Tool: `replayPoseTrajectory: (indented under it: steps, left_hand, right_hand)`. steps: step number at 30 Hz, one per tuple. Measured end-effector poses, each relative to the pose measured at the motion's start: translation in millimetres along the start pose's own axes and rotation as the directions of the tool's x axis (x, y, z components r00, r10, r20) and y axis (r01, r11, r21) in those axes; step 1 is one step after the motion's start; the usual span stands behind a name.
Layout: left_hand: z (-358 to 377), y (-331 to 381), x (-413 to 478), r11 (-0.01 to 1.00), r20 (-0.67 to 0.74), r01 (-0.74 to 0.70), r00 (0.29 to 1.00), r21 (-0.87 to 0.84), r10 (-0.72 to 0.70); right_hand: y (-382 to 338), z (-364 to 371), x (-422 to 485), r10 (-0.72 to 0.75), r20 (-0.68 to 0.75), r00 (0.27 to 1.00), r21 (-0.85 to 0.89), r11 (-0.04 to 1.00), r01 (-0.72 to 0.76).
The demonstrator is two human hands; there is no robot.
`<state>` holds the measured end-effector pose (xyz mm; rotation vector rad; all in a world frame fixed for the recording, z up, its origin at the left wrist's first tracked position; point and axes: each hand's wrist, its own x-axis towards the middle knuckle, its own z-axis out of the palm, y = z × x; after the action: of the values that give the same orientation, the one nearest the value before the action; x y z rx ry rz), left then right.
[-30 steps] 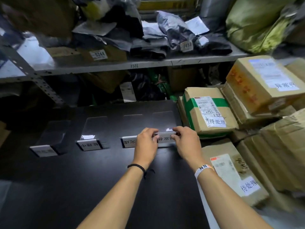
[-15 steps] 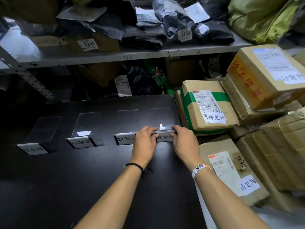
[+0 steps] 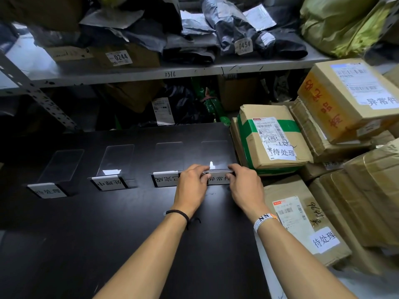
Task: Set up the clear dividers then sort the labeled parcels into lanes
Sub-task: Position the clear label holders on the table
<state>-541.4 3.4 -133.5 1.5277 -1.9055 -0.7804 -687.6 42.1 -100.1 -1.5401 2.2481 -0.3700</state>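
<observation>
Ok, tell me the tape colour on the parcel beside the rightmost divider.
Green tape, best seen in the head view.

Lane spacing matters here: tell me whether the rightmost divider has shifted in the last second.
No. The rightmost divider keeps the same gap to the neighbouring divider and the green-taped box; only the camera moved.

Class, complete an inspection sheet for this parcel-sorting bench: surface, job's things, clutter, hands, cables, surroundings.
Surface: matte black tabletop, flat.
Job's things: four clear plastic dividers with white label strips stand in a row; brown cardboard parcels with white labels are stacked to the right.
Clutter: dark bagged parcels behind the tabletop.
Hands: left hand and right hand each pinch the rightmost divider at its labelled base.
Cables: nothing seen.
Surroundings: grey metal shelf carrying grey plastic mailers and a yellow-green sack.
</observation>
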Motion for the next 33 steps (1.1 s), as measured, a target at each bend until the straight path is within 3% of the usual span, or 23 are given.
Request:
replayPoseTrajectory:
  steps: [22,33]
  left_hand:
    - [2.7,-3.5,-1.6,1.000,0.010,-0.028,1.000,-0.002,0.028]
    - [-10.3,-3.7,-14.9,0.998,0.080,0.018,0.997,-0.060,-0.014]
  right_hand:
    - [1.0,-1.2,-0.3,0.000,0.015,1.000,0.015,1.000,-0.001]
    - [-2.5,-4.6,-15.4,0.026,0.047,0.999,-0.032,0.999,-0.024]
